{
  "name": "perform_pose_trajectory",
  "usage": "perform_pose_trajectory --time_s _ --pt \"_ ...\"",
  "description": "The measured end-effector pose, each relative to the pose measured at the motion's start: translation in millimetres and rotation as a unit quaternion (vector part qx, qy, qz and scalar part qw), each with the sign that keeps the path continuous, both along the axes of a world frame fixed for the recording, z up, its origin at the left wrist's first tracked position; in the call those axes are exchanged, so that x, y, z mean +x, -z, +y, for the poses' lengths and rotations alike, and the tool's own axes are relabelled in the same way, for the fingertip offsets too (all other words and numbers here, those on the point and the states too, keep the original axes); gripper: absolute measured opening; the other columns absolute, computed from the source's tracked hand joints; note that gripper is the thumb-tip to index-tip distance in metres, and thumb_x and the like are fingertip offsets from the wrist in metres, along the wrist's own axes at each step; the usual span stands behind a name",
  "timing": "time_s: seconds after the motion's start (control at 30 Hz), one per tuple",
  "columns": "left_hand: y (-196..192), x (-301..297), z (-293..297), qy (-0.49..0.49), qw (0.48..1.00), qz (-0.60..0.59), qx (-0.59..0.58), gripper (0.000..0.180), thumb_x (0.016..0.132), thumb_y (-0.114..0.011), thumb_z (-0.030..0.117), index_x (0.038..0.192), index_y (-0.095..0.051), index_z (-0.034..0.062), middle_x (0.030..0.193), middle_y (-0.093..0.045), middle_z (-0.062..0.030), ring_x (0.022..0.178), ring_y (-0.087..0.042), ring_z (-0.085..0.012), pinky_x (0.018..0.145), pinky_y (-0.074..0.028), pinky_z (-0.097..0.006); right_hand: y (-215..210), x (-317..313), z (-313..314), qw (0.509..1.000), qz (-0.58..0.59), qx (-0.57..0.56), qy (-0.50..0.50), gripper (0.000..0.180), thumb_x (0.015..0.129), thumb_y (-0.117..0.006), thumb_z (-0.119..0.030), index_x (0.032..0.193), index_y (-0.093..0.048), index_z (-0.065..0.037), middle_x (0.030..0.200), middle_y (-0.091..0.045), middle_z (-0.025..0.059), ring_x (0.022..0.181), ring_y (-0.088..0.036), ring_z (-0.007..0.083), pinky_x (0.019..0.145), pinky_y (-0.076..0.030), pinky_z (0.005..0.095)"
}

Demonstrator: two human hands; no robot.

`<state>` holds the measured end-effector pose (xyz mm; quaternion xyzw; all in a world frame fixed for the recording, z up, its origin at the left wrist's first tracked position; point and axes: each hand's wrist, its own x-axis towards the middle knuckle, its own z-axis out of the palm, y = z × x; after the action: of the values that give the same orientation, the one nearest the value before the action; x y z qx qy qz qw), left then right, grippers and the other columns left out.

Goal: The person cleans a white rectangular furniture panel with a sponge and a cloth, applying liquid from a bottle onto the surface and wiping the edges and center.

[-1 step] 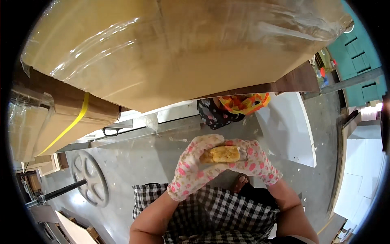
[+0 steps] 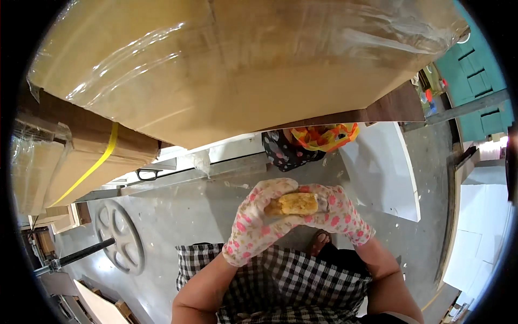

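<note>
Both hands wear white gloves with a pink flower print and meet in front of my checked apron [image 2: 291, 275]. Between them is a small yellow-brown block [image 2: 298, 204] with a rough, crumbly-looking face; its exact kind I cannot make out. My left hand [image 2: 259, 221] wraps round its left end, fingers curled over the top and thumb below. At the other end, my right hand [image 2: 332, 209] closes on it beside a greyish, shiny bit that looks like wrapping. The gloves hide both ends of the block.
A large film-wrapped cardboard box [image 2: 243, 70] fills the space ahead. Another box [image 2: 86, 162] with a yellow strap stands left, above a grey spoked handwheel [image 2: 120, 237]. Beyond my hands are a dotted black bag [image 2: 288, 154], an orange-yellow plastic bag [image 2: 326, 139] and a white panel [image 2: 383, 173].
</note>
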<state>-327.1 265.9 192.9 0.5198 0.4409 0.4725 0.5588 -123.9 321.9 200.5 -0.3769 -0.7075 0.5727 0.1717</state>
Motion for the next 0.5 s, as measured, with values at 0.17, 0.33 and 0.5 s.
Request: perform_pose_trajectory --time_s 0.17,0.33,0.5 --pt "1 3 -4 -0.047 0.967 -0.222 -0.117 0.039 0.086 -0.066 0.006 0.122 -0.053 -0.0003 0.124 -0.055 -0.0112 0.111 -0.057 -0.0205 0.097 -0.047 -0.034 -1 -2 -2 0.999 -0.008 0.03 0.02 0.062 0.076 -0.077 -0.034 0.126 -0.054 -0.005 0.098 -0.068 0.0103 0.085 -0.064 0.0121 0.077 -0.05 0.0269" --pt "19 -6 -3 -0.107 0.948 -0.277 -0.111 0.043 0.086 -0.066 0.018 0.124 -0.053 0.0014 0.122 -0.058 -0.0124 0.111 -0.056 -0.0226 0.096 -0.047 -0.036 -1 -4 -1 0.995 -0.088 0.024 0.038 0.069 0.079 -0.074 -0.034 0.136 -0.045 -0.008 0.101 -0.067 0.0062 0.084 -0.062 0.0092 0.074 -0.05 0.0239" --pt "30 -10 -4 -0.154 0.889 -0.403 -0.155 0.053 0.086 -0.065 0.03 0.128 -0.049 0.0019 0.124 -0.055 -0.0137 0.113 -0.055 -0.0266 0.096 -0.045 -0.04 21 14 -4 0.991 0.088 -0.049 0.091 0.067 0.083 -0.07 -0.029 0.14 -0.041 -0.011 0.108 -0.066 0.0017 0.086 -0.061 0.0082 0.073 -0.05 0.0224"
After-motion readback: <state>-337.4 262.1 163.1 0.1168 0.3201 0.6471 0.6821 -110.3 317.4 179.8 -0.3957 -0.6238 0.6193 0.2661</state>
